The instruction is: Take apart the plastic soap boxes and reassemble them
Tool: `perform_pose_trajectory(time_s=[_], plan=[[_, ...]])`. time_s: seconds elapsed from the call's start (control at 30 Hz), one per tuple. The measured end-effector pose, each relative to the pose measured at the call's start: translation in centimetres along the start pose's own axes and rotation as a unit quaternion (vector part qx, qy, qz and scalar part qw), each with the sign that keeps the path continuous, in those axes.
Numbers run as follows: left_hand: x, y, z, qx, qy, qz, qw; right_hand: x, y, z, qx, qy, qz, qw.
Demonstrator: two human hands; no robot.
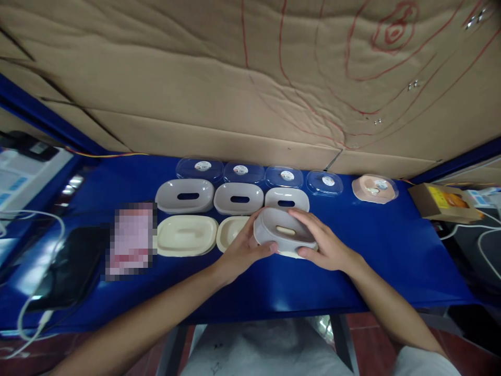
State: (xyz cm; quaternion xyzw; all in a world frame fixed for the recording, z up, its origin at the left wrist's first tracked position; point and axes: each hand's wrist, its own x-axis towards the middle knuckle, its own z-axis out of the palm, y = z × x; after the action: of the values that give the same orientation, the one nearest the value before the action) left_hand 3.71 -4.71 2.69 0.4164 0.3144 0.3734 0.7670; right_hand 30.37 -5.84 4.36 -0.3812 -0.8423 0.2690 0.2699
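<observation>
Both my hands hold one grey oval soap-dish part (282,231) with a slot in its middle, resting on a cream tray just above the blue table (391,250). My left hand (243,250) grips its left side, my right hand (324,241) its right side. Behind it lie three grey slotted inserts (188,196) in a row. Two cream oval trays (187,235) sit to the left, the nearer one partly hidden by my left hand. Several clear lids (199,168) with round stickers line the back.
A pink assembled dish under a clear lid (374,188) sits at the back right. A small cardboard box (444,202) lies at the right edge. A black phone (68,266), white cables and a blurred card (132,241) are at the left. A cardboard wall stands behind.
</observation>
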Motion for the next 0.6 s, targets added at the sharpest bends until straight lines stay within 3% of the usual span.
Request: perform_pose_trajectory(time_s=[0.4, 0.47, 0.6], plan=[[0.2, 0.0, 0.5, -0.013, 0.009, 0.013, 1.0, 0.2, -0.6, 0.4, 0.094, 0.045, 0.051, 0.993], [0.2, 0.1, 0.3, -0.01, 0.005, 0.026, 1.0, 0.2, -0.1, 0.1, 0.131, 0.078, 0.101, 0.983], [0.2, 0.1, -0.1, -0.006, -0.003, 0.072, 0.997, 0.1, 1.8, -1.7, 0.186, 0.197, 0.239, 0.933]])
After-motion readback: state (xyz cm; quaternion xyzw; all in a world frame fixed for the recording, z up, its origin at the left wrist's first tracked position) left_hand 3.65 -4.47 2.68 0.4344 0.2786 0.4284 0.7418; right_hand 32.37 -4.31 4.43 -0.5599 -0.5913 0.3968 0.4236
